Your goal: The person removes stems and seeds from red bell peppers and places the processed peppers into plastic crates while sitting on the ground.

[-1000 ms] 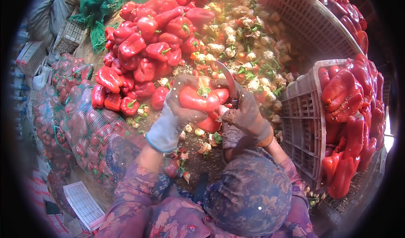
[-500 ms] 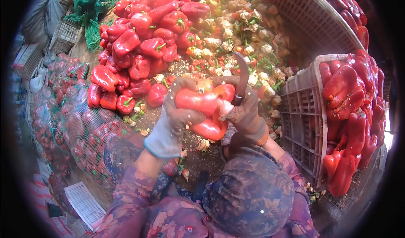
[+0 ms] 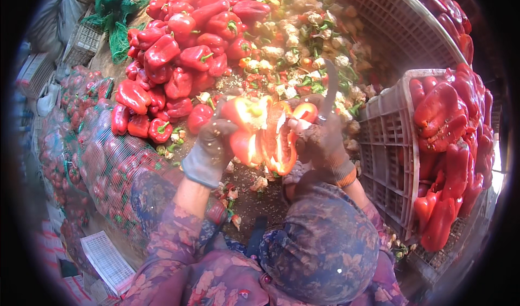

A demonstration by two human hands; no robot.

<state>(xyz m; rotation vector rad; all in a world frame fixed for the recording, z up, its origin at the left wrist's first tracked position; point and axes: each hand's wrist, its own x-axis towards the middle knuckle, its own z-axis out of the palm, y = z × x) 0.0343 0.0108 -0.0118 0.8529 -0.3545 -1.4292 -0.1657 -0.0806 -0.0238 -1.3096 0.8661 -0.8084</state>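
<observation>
Between my gloved hands a red bell pepper (image 3: 265, 135) is spread open, its pale ribs and inner walls showing. My left hand (image 3: 214, 143), in a grey work glove with a pale cuff, is closed round its left side. My right hand (image 3: 324, 142), gloved with an orange-edged cuff, grips the right side. That same hand also holds a curved knife (image 3: 329, 92), its dark blade pointing up and away from the pepper. The right fingers are partly hidden behind the pepper and the knife's handle.
Whole red peppers (image 3: 179, 56) are heaped at far left, beside cut-out cores (image 3: 325, 51) and seeds. At right stands a plastic crate (image 3: 390, 154) of opened peppers (image 3: 447, 121); a larger basket (image 3: 406, 18) is behind. Net sacks (image 3: 116, 165) of peppers line the left. Green netting (image 3: 122, 21) lies beyond.
The pepper has been pulled wide open, so its inside now faces up. My right hand and the knife have shifted slightly right, and the blade stands more upright.
</observation>
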